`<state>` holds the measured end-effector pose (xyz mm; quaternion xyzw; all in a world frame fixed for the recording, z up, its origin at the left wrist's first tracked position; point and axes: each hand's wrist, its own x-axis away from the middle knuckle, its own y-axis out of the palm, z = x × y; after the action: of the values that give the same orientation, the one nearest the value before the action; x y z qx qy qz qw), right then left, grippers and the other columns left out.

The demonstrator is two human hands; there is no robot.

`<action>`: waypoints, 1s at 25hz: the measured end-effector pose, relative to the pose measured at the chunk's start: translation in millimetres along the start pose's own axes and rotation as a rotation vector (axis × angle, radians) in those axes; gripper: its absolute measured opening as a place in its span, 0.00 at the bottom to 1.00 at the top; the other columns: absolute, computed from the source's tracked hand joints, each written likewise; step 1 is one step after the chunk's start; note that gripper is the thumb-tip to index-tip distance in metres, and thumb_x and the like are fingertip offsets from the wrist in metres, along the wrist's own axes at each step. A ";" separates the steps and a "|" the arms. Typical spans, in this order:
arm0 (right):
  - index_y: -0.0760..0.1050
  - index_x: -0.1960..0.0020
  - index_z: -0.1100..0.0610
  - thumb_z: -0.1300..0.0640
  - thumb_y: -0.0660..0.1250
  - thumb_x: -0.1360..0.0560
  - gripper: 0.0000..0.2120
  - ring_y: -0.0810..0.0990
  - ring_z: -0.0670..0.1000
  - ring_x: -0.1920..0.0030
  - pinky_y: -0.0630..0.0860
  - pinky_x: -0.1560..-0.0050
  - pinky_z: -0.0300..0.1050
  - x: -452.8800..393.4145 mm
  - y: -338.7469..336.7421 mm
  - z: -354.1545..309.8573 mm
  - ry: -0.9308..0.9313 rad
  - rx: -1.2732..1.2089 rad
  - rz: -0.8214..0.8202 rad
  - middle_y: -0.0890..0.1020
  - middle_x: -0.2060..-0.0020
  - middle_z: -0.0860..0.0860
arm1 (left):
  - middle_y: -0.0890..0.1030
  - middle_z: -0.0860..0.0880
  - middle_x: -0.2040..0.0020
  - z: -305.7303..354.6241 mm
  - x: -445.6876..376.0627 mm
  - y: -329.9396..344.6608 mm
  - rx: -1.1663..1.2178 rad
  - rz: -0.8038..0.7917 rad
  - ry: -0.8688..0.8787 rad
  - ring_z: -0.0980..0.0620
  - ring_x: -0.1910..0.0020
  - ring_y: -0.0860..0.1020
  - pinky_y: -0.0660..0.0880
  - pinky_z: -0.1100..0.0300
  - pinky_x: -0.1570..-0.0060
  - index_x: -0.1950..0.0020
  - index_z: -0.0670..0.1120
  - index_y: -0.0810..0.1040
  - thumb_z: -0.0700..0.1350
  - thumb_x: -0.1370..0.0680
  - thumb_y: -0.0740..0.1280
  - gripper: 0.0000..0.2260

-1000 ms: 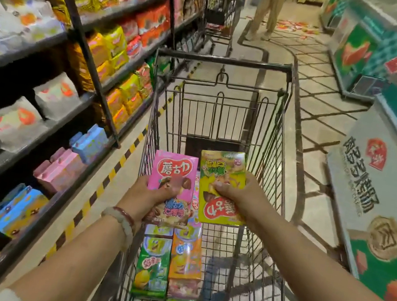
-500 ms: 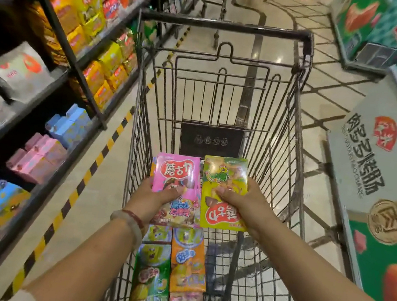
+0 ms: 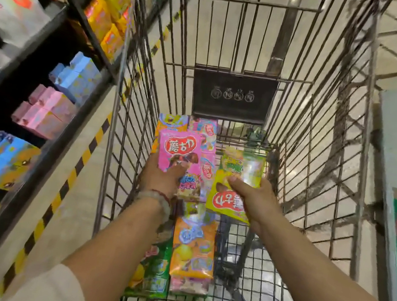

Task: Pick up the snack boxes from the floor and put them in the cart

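both hands have dropped from above the basket to well inside it since half a second ago, and the view has tipped down with them, so the far rim of the cart is now out of view at the top.

left hand [image 3: 161, 179] grips the pink box [image 3: 180, 154] by its lower end, thumb curled over the front face, fingers hidden behind. right hand [image 3: 249, 197] pinches the yellow-green box [image 3: 235, 182] the same way, thumb on the front, and this box is turned so its print reads upside down. both boxes look to be still held above the load, not resting on it, though the exact gap is hard to judge.

below and around them lie boxes already stowed: an orange box [image 3: 193, 248] and a green box [image 3: 156, 271] near the person, more pink and orange ones beyond the pink box. the cart [image 3: 318, 143] has bare wire floor on its right half.

risks, as i judge them: the pink box is going onto an uneven heap, so if let go tilted it may slide off or tip its neighbours. the yellow-green box hangs over open grid; dropped on edge it could wedge against the wire side. glossy wrap and a thumb-only hold could also let either box slip early. shelves [image 3: 50, 111] at left are near the cart.
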<state>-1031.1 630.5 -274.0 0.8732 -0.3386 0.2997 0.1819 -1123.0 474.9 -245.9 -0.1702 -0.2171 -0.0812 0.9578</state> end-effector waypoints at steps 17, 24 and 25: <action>0.69 0.34 0.52 0.48 0.69 0.27 0.24 0.78 0.56 0.44 0.76 0.41 0.54 -92.7 44.0 49.4 -0.203 0.421 0.121 0.76 0.41 0.55 | 0.73 0.41 0.34 -75.8 -34.0 4.9 -0.678 0.370 0.368 0.40 0.37 0.71 0.68 0.52 0.39 0.35 0.43 0.74 0.46 0.28 0.68 0.21; 0.71 0.36 0.60 0.53 0.63 0.29 0.24 0.69 0.59 0.39 0.64 0.40 0.47 -66.6 54.9 54.5 -0.623 0.779 0.300 0.73 0.41 0.60 | 0.71 0.44 0.31 -83.2 -24.1 18.5 -0.854 0.165 0.373 0.40 0.30 0.66 0.61 0.43 0.32 0.36 0.44 0.76 0.55 0.29 0.53 0.27; 0.72 0.36 0.60 0.51 0.61 0.31 0.26 0.70 0.59 0.39 0.65 0.39 0.48 -66.8 57.1 54.5 -0.629 0.801 0.254 0.74 0.41 0.60 | 0.72 0.42 0.32 -84.6 -25.6 22.2 -0.849 0.180 0.409 0.38 0.31 0.67 0.62 0.41 0.33 0.37 0.43 0.77 0.54 0.28 0.53 0.27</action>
<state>-1088.8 594.2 -351.8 0.8740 -0.3390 0.1489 -0.3147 -1107.9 467.1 -335.4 -0.5450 0.0439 -0.1114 0.8298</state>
